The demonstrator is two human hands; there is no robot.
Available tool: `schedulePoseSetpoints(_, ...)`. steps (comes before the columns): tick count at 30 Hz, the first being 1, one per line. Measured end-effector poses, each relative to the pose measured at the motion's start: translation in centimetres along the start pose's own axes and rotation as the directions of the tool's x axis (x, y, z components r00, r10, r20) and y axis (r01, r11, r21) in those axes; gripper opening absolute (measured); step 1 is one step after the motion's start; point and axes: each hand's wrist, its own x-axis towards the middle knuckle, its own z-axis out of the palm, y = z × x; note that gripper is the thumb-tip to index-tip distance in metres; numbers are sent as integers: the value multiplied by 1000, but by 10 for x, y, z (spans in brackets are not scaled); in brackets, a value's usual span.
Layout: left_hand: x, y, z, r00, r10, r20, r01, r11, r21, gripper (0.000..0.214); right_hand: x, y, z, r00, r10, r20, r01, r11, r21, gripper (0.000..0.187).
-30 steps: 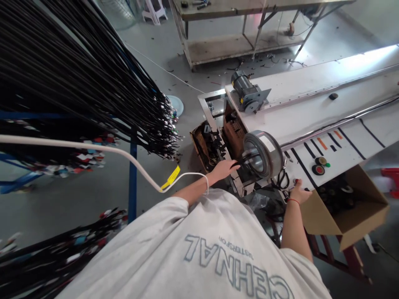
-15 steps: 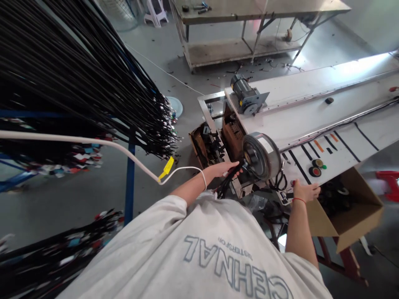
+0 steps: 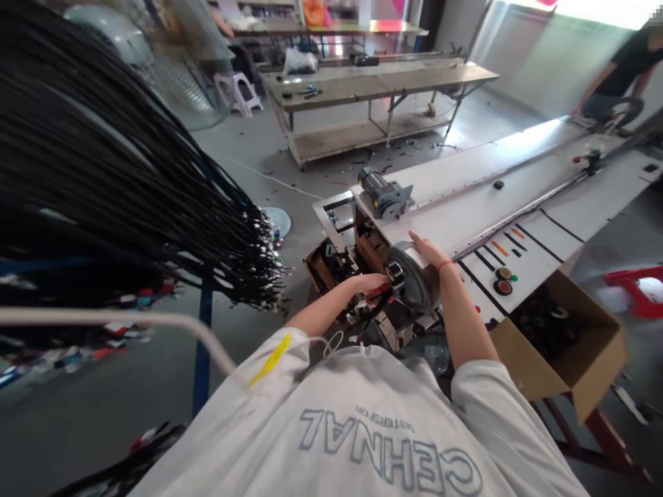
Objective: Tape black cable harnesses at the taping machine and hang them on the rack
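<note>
Between the two hands, in the head view, sits a round drum (image 3: 422, 293) at the near end of a long white worktop (image 3: 556, 200), its open face turned toward the left hand (image 3: 377, 284). That hand appears closed around a black cable bundle (image 3: 380, 307) beside the drum's hub, though its fingertips are partly hidden. The right hand (image 3: 427, 250) lies spread over the drum's upper rim, touching without clutching.

For clean handling, a light, even press from the right palm should steady the drum, while the left fingers would do best to gather the strands together and stay clear of the rim.

Ahead of the hands, a motor (image 3: 380, 190) is mounted at the worktop's edge. Right of the right hand lie tape rolls (image 3: 503, 286), with an open cardboard box (image 3: 601, 366) nearer the body. Left of the left hand hang dense black cables (image 3: 222, 241), whose loose ends could snag a strand. A white cord (image 3: 155, 317) with a yellow tag (image 3: 272, 359) crosses near the left arm and could catch. Far beyond the right hand, another person (image 3: 619, 76) stands by the worktop.
</note>
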Motion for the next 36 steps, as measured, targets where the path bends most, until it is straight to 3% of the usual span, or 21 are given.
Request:
schedulePoseSetpoints(3, 3, 7, 7, 998, 63, 8, -63, 967, 247, 32, -44, 51, 16, 958, -135, -251, 176, 973, 147, 69)
schedulePoseSetpoints(5, 3, 10, 13, 985, 158, -64, -107, 864, 491, 37, -80, 90, 36, 904, -24, -426, 84, 989, 123, 64)
schedulePoseSetpoints(7, 2, 11, 21, 939, 299, -171, -86, 684, 724, 39, -112, 122, 57, 849, 97, -520, -71, 995, 69, 47)
schedulePoseSetpoints(9, 0, 13, 29, 886, 401, -232, -16, 527, 850, 37, -135, 145, 73, 801, 174, -573, -203, 979, 14, 29)
schedulePoseSetpoints(10, -1, 15, 30, 881, 415, -230, 3, 479, 878, 36, -143, 154, 77, 784, 218, -582, -270, 963, -4, 32)
schedulePoseSetpoints(14, -11, 30, 14, 920, 360, -157, -19, 440, 898, 26, -161, 174, 73, 757, 461, -463, -485, 871, 73, 40)
schedulePoseSetpoints(16, -16, 37, -6, 915, 369, -162, -29, 461, 887, 26, -174, 174, 68, 787, 491, -373, -423, 870, 254, 35)
schedulePoseSetpoints(17, -18, 39, -15, 909, 381, -167, -39, 478, 877, 26, -183, 171, 67, 829, 451, -331, -331, 872, 361, 33)
schedulePoseSetpoints(19, -21, 39, -31, 905, 395, -157, -78, 517, 852, 26, -201, 153, 72, 942, 249, -224, -90, 831, 548, 33)
schedulePoseSetpoints(21, -22, 36, -37, 900, 407, -157, -98, 539, 836, 28, -211, 124, 83, 998, -34, -58, 65, 730, 680, 40)
schedulePoseSetpoints(22, -22, 34, -37, 894, 416, -168, -95, 541, 836, 29, -210, 106, 92, 987, -152, 52, 64, 668, 742, 44)
schedulePoseSetpoints(24, -24, 33, -33, 875, 444, -196, -76, 524, 848, 31, -192, 71, 110, 906, -307, 291, -88, 536, 840, 59)
schedulePoseSetpoints(26, -28, 36, -26, 862, 462, -208, -52, 489, 871, 32, -160, 42, 128, 799, -357, 484, -316, 435, 843, 74)
schedulePoseSetpoints(27, -31, 38, -23, 862, 459, -215, -27, 465, 885, 32, -145, 32, 135, 783, -324, 531, -387, 415, 824, 76)
schedulePoseSetpoints(29, -36, 42, -19, 862, 440, -250, 56, 408, 911, 30, -127, 22, 143, 807, -191, 559, -442, 432, 786, 72)
schedulePoseSetpoints(32, -35, 45, -17, 852, 401, -337, 200, 344, 917, 30, -144, 37, 140, 862, -121, 491, -374, 502, 780, 65)
schedulePoseSetpoints(34, -25, 44, -14, 842, 359, -402, 286, 335, 898, 31, -172, 61, 130, 920, -154, 362, -237, 516, 823, 63)
schedulePoseSetpoints(36, -9, 42, -10, 832, 307, -462, 358, 340, 870, 28, -191, 91, 115, 988, -24, 150, -112, 554, 825, 62)
